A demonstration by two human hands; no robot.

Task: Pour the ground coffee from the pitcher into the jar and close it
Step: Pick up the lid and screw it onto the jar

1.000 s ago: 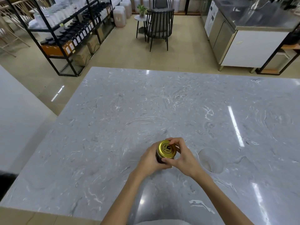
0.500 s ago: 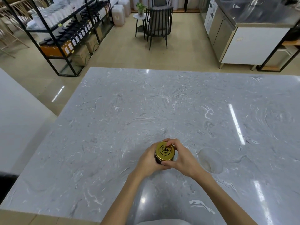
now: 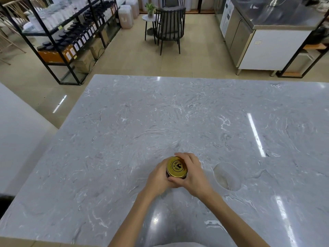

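Note:
A small dark jar stands near the front middle of the grey marble table (image 3: 124,139), almost wholly hidden by my hands. Its gold lid (image 3: 176,166) with a black emblem sits on top of it. My left hand (image 3: 158,177) wraps around the jar's body from the left. My right hand (image 3: 193,173) grips the lid's rim from the right, fingers curled over the far edge and thumb at the near edge. No pitcher is in view.
A round pale mark (image 3: 226,175) lies on the table just right of my hands. Beyond the table are a black shelf rack with bottles (image 3: 71,38), a dark chair (image 3: 170,25) and a steel counter unit (image 3: 263,32).
My right hand has turned on the lid, its fingers shifting round the rim. The jar stays in the same spot and the left hand keeps its hold.

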